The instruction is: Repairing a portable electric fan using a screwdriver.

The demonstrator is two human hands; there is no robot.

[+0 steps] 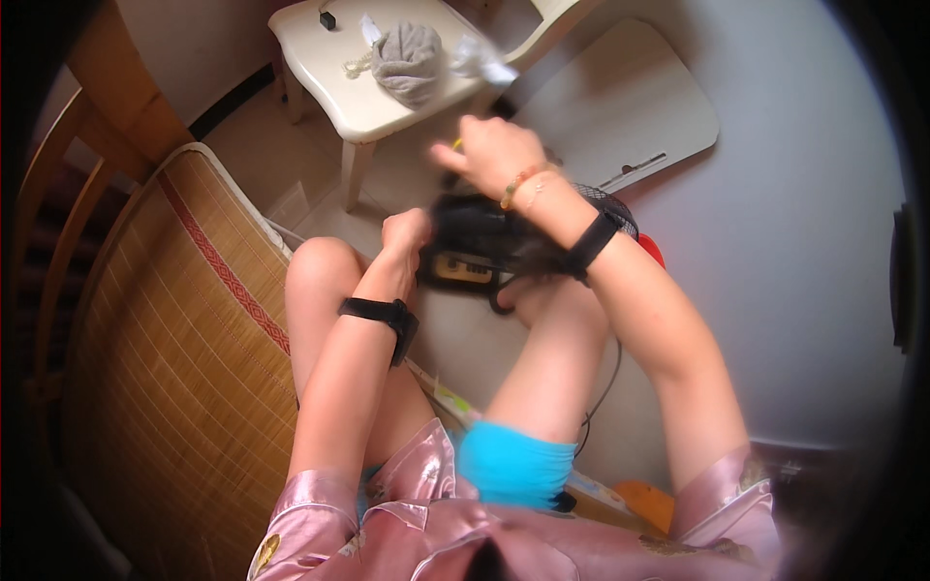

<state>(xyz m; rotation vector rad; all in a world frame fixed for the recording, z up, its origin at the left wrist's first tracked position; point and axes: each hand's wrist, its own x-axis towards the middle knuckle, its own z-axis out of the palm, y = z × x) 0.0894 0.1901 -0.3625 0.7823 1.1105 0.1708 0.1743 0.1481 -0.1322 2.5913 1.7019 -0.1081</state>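
A black device (465, 242) with a yellow label and a mesh part (610, 205) sits in front of my knees. My left hand (405, 237) is closed on its left edge. Above its top, my right hand (494, 150) is raised and blurred, with the fingers partly curled; a small yellowish bit shows at the fingertips, and I cannot make out whether the hand grips anything. Both wrists wear black bands, and the right also has a bead bracelet. A black cord (603, 387) runs down from the device past my right leg.
A cream side table (320, 58) at the top carries a grey cloth bundle (407, 60), a crumpled white piece (481, 60) and a small black item (328, 18). A beige board (630, 107) leans on the wall. A woven mat (165, 339) lies at my left; an orange object (647, 504) sits low right.
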